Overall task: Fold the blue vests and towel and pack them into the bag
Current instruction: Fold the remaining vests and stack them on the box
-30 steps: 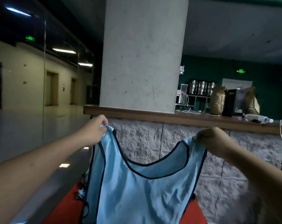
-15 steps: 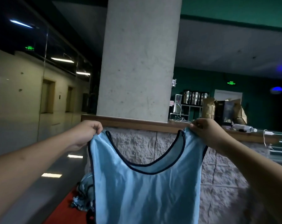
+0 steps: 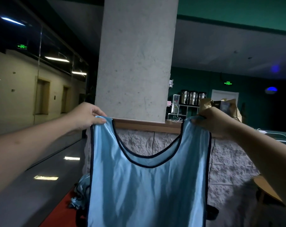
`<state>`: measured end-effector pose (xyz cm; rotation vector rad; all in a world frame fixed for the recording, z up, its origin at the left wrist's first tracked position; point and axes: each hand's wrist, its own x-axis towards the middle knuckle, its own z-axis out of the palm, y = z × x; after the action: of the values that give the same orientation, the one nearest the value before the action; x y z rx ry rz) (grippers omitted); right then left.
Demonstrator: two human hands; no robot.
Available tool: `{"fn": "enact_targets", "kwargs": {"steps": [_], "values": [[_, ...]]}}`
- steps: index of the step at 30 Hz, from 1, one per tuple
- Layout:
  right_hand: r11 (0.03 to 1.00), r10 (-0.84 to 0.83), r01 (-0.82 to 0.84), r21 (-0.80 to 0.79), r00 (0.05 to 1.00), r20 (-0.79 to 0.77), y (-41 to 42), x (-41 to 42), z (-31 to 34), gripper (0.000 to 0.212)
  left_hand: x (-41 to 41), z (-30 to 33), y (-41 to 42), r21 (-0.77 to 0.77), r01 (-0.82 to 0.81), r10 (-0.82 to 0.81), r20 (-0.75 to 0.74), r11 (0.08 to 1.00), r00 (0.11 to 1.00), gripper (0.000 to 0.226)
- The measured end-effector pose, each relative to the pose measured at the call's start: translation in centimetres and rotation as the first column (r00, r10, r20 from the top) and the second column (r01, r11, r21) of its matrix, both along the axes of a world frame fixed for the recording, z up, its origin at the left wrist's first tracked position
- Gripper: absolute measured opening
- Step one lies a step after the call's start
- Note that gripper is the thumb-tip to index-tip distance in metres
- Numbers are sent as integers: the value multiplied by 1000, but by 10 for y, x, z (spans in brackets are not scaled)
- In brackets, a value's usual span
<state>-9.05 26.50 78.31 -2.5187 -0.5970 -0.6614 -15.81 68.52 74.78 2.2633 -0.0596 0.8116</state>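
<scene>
The vest hung spread in front of the person, each shoulder strap pinched in a grip: left hand, right hand. It looked light, limp and slick, best held by its bound edges. More blue cloth lay below. No print showed on it; the far green signs were unreadable.

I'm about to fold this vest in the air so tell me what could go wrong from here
1. The blue vest hangs from just its two shoulder straps, pinched by the left hand and right hand. The cloth looks slippery; a strap may slide free.
2. No flat surface shows under it, so a mid-air fold may come out uneven.
3. The crumpled blue pile lies low on the red surface; the hanging hem could drag it.
</scene>
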Motion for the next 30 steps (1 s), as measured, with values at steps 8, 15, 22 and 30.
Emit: {"fn": "enact_targets", "kwargs": {"steps": [8,15,22,30], "values": [[977,-8,-13,214,995,99,-2,-30,18,23,-20,24,-15,126,-141,117,186,982,976,10],[999,17,-16,-30,998,59,-12,-24,18,14,-30,21,-15,227,-123,99,118,966,988,8],[992,32,-36,-125,999,-34,0,24,3,13,9,6,-18,267,-90,93,2,960,996,4],[969,-122,111,-220,992,-39,37,161,-85,20,159,-77,1,-88,-99,75,-245,991,967,5]]}}
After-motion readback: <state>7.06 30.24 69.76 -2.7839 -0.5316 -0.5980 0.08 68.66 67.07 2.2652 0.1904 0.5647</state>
